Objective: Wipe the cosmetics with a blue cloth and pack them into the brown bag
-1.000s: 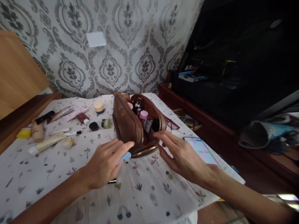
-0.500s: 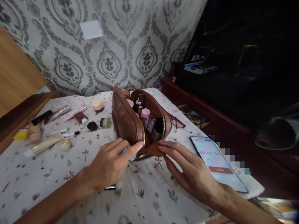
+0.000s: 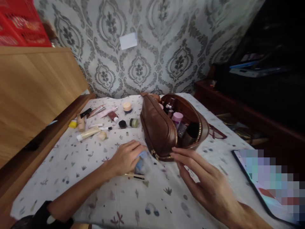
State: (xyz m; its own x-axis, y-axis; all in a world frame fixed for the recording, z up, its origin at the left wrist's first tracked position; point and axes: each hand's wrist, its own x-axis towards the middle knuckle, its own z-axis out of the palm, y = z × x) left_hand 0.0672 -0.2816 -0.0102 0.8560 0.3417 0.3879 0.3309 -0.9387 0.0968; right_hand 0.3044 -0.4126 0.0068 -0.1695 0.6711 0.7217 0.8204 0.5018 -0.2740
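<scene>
A brown leather makeup bag (image 3: 157,124) stands unzipped in the middle, its gold zipper teeth parted. Inside it are a pink-capped bottle (image 3: 177,117), a dark item (image 3: 192,132) and other cosmetics. My right hand (image 3: 206,178) has its fingertips closed on the bag's near edge by the zipper. Just left of the bag, low over the cloth, my left hand (image 3: 126,157) is closed around a small light-blue item (image 3: 140,158), partly hidden and blurred. Below that hand, a slim gold-and-black stick (image 3: 138,176) lies on the cloth.
Several tubes and jars lie at the left, among them a cream tube (image 3: 88,133), a black-lidded jar (image 3: 122,124) and a green jar (image 3: 133,122). Glasses (image 3: 218,132) lie right of the bag, and a phone (image 3: 252,181) is at the right edge. A wooden cabinet (image 3: 40,95) borders the left.
My left hand has drawn away from the bag's front, still with the light-blue item. My right hand stays at the bag's near edge. The view has swung left.
</scene>
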